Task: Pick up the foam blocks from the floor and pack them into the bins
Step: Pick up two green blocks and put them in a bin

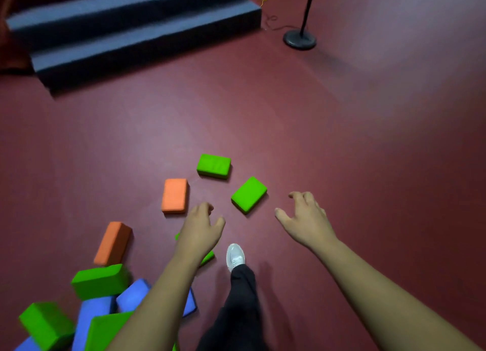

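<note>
Foam blocks lie scattered on the dark red floor (342,153). Two green blocks sit ahead, one further off (213,165) and one nearer (248,195). An orange block (175,196) lies flat to their left and another orange block (113,243) lies closer to the pile. My left hand (201,225) hovers between the flat orange block and the nearer green block, fingers loosely curled, holding nothing. A green block (207,257) is mostly hidden under its wrist. My right hand (306,217) reaches out to the right of the nearer green block, fingers spread and empty. No bin is in view.
A heap of green (101,279) and blue blocks (132,295) fills the lower left corner. Dark carpeted steps (136,32) rise at the back left. A black stand with a round base (299,38) and a cable stands at the back right. My white shoe (235,256) steps forward.
</note>
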